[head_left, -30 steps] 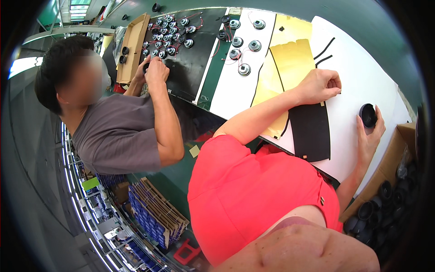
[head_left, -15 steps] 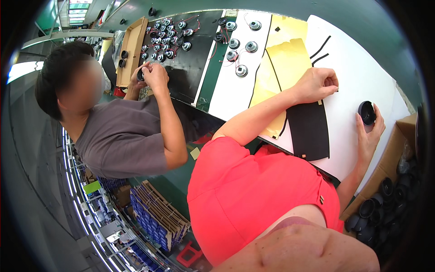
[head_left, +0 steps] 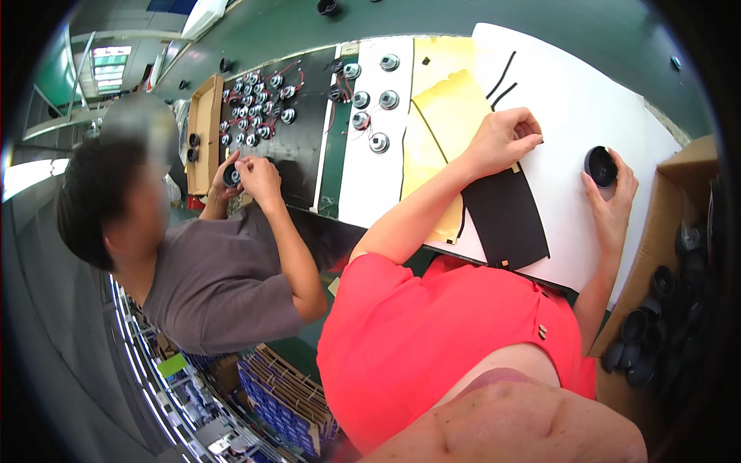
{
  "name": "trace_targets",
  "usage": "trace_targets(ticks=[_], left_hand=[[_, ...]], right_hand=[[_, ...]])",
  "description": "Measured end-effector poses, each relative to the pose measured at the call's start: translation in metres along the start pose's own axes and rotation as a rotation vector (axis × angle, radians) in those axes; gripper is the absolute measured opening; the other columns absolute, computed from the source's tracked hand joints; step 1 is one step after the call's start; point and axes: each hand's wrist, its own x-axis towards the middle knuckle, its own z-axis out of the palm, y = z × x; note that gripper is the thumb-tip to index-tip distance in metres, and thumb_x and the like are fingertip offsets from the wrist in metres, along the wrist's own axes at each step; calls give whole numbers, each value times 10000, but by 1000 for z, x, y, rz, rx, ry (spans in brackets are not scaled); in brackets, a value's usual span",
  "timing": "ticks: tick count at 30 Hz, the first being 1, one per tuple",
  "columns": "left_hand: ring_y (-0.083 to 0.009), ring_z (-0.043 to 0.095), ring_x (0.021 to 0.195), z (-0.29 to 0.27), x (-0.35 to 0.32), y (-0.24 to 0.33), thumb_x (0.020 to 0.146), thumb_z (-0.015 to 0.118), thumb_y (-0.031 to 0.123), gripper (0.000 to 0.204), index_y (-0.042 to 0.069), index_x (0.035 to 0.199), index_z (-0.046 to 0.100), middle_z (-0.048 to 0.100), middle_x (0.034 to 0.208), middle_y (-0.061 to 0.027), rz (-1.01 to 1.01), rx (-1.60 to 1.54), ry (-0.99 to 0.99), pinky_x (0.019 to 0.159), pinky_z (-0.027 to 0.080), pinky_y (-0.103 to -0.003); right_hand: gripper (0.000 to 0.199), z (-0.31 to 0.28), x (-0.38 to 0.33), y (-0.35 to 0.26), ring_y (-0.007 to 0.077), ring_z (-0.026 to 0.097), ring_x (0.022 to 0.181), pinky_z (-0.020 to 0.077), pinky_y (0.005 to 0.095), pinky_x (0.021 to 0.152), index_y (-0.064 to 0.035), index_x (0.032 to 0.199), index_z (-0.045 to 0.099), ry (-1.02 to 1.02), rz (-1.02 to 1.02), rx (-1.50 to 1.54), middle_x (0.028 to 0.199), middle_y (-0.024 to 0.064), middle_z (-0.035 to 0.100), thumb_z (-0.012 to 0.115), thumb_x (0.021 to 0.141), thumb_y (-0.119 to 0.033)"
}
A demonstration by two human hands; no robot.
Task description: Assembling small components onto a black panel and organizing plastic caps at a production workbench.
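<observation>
My left hand (head_left: 503,143) is closed in a pinch over the white work surface (head_left: 567,100). A tiny dark bit shows at its fingertips, too small to name. Under that wrist lies a black sheet (head_left: 505,220) with small tan squares on its edge, partly over yellow backing paper (head_left: 451,116). My right hand (head_left: 617,193) grips a round black cup-shaped housing (head_left: 600,167), its open hollow side showing, to the right of the left hand. Two thin black strips (head_left: 503,75) lie on the white surface beyond the left hand.
At the right stands a cardboard box (head_left: 637,270) of black round housings (head_left: 635,327). Several small speakers (head_left: 379,143) with wires sit to the left. A co-worker (head_left: 224,278) handles a dark round part beside a shallow cardboard tray (head_left: 204,139).
The whole view has shifted, so the table and both my hands appear further left. My left hand stays pinched, and my right hand keeps its grip on the housing.
</observation>
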Motion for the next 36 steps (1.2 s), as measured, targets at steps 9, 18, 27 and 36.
trace_targets(ticks=[9, 18, 27, 36], left_hand=[[-82, 625, 727, 0, 5, 0, 916, 696, 82, 88, 3, 951, 684, 689, 838, -28, -106, -157, -7, 631, 518, -237], [-50, 574, 694, -18, 28, 22, 940, 713, 99, 93, 16, 963, 680, 668, 843, 2, -188, -299, 78, 601, 483, -213], [-58, 582, 698, 5, 104, 37, 936, 715, 117, 116, 5, 936, 686, 653, 804, -1, -54, -87, -5, 609, 507, -233], [-89, 644, 712, 85, 199, 48, 914, 708, 141, 157, -12, 953, 706, 691, 795, -39, 170, 15, -167, 612, 554, -242]], right_hand=[[563, -2, 2, -7, 301, 472, 1239, 402, 401, 1074, -37, 1336, 565, 33, -14, 5, 1277, 128, 580, 792, 850, -209], [596, -1, 2, -5, 301, 480, 1220, 416, 407, 1064, -38, 1325, 576, 77, -16, 58, 1265, 129, 589, 816, 805, -205], [597, -1, 1, -7, 321, 493, 1204, 395, 409, 1078, -26, 1304, 572, 93, -36, 85, 1264, 141, 580, 812, 766, -124], [599, -5, 0, -8, 324, 472, 1212, 393, 403, 1076, -29, 1307, 572, 74, 9, 125, 1255, 141, 570, 814, 765, -112]])
